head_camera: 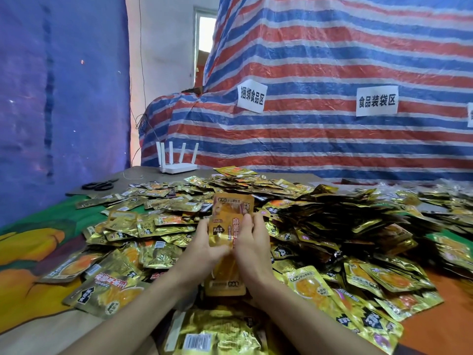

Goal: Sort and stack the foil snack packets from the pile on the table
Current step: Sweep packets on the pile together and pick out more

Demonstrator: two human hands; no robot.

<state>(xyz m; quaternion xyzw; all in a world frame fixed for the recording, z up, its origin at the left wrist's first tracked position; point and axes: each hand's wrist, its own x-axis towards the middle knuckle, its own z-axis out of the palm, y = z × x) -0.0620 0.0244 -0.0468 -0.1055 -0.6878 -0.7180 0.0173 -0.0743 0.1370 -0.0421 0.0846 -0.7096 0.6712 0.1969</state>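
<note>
Far left: one pair of scissors [100, 185], one white router [178, 167] with five antennas. At centre, left hand [204, 248] and right hand [252, 242] both clasped round one upright stack of packets [229, 221], above an uncountable pile [320, 219] covering the table [440, 324]. On the striped tarp [332, 60] behind, two full paper labels [376, 100].

Table [38, 254] under a fruit-print cloth bears foil packets [332, 221], scissors [100, 185], apparently a router [178, 168].

Both hands [229, 242] clasp an upright packet stack [230, 219] above the pile [294, 216].
</note>
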